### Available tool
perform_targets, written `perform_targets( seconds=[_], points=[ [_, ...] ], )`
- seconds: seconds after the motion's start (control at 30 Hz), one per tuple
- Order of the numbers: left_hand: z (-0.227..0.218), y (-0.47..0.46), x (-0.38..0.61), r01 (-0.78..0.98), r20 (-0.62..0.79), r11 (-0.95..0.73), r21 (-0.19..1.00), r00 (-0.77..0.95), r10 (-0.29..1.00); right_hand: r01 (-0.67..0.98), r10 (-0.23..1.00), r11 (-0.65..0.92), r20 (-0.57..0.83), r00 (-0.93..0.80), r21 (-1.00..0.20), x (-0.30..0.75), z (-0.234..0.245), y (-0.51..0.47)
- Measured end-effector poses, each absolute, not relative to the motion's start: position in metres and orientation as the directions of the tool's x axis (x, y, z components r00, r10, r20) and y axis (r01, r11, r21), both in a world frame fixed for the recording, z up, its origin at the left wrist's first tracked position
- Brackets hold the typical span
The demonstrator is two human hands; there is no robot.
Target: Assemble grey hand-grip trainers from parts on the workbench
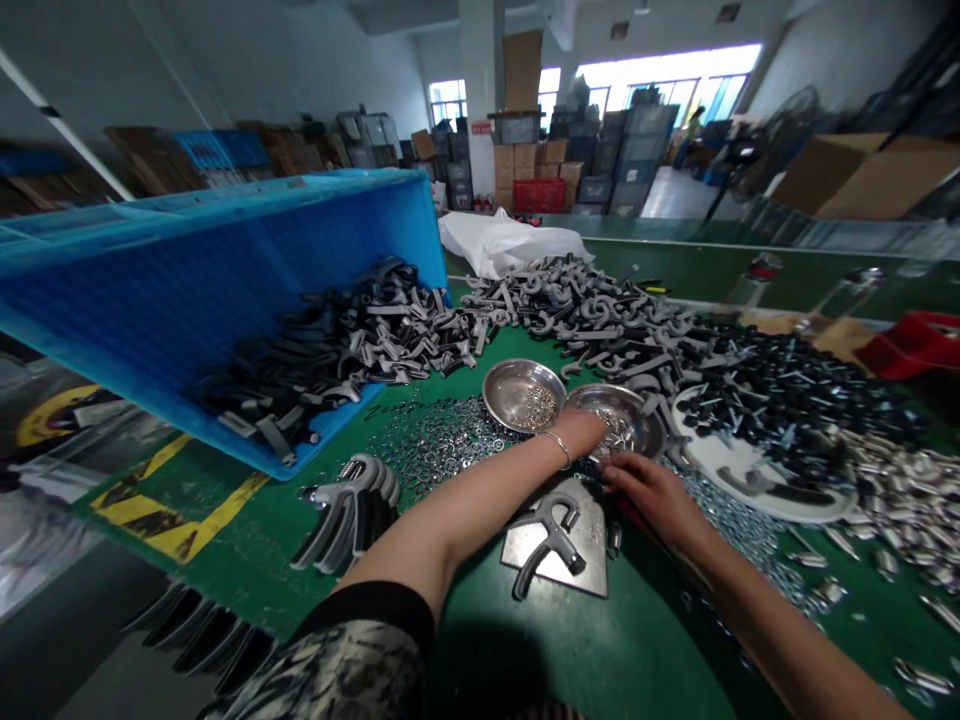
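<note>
Our left hand (589,432) dips into the right metal bowl (649,424) in mid-frame, its fingers hidden. Our right hand (651,492) curls just below the bowl; we cannot tell what either holds.

On the workbench (525,640), a flat plate (589,565) carrying one hooked part (551,535) lies before the worker. Behind it at 12 o'clock sit the left bowl (499,395) and right bowl (652,430), side by side. A stack of parts (349,510) stands at 9 o'clock, a tipped bin (187,290) at 10, and bolts (787,395) heaped on a tray (720,465) at 2.
</note>
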State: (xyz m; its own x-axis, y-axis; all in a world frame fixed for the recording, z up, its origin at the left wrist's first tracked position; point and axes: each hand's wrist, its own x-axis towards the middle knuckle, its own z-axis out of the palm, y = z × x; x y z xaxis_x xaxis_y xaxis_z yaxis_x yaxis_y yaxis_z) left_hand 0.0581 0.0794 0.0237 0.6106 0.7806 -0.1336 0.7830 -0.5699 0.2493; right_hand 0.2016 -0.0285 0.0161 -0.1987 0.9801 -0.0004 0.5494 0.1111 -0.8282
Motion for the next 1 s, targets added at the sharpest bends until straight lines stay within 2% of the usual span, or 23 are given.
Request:
perform_targets(
  seconds=[0.1, 0.17, 0.37, 0.47, 0.53, 0.57, 0.67, 0.8, 1.0],
  points=[
    [0.021, 0.078, 0.065, 0.788, -0.12, -0.53, 0.314, 0.587, 0.801, 0.502, 0.948, 0.129, -0.043, -0.317, -0.855, 0.192, 0.002, -0.06],
    [0.023, 0.074, 0.067, 0.777, -0.066, -0.51, 0.37, 0.57, 0.819, 0.525, 0.94, 0.139, -0.054, -0.336, -0.84, 0.187, -0.007, -0.068],
    [0.035, 0.047, 0.039, 0.672, 0.129, -0.485, 0.56, 0.508, 0.852, 0.679, 0.931, 0.232, -0.044, -0.363, -0.697, 0.183, -0.013, -0.059],
    [0.03, 0.015, 0.008, 0.469, 0.16, -0.367, 0.803, 0.424, 0.891, 0.758, 0.915, 0.308, -0.04, -0.401, -0.575, 0.181, -0.006, -0.057],
    [0.024, -0.01, -0.016, 0.265, 0.101, -0.198, 0.944, 0.341, 0.935, 0.805, 0.904, 0.359, -0.038, -0.425, -0.472, 0.174, 0.001, -0.058],
    [0.02, -0.022, -0.026, 0.202, 0.054, -0.121, 0.972, 0.31, 0.949, 0.822, 0.898, 0.384, -0.038, -0.439, -0.419, 0.169, 0.005, -0.059],
    [0.011, -0.054, -0.049, 0.284, -0.002, -0.077, 0.956, 0.27, 0.963, 0.847, 0.874, 0.45, -0.057, -0.483, -0.285, 0.154, 0.016, -0.057],
    [0.0, -0.076, -0.056, 0.556, 0.096, -0.262, 0.789, 0.309, 0.946, 0.862, 0.861, 0.476, -0.107, -0.497, -0.175, 0.161, 0.028, -0.054],
    [0.0, -0.077, -0.048, 0.755, 0.103, -0.377, 0.536, 0.385, 0.917, 0.962, 0.964, 0.246, -0.13, -0.231, 0.117, 0.233, 0.013, -0.073]
  ],
)
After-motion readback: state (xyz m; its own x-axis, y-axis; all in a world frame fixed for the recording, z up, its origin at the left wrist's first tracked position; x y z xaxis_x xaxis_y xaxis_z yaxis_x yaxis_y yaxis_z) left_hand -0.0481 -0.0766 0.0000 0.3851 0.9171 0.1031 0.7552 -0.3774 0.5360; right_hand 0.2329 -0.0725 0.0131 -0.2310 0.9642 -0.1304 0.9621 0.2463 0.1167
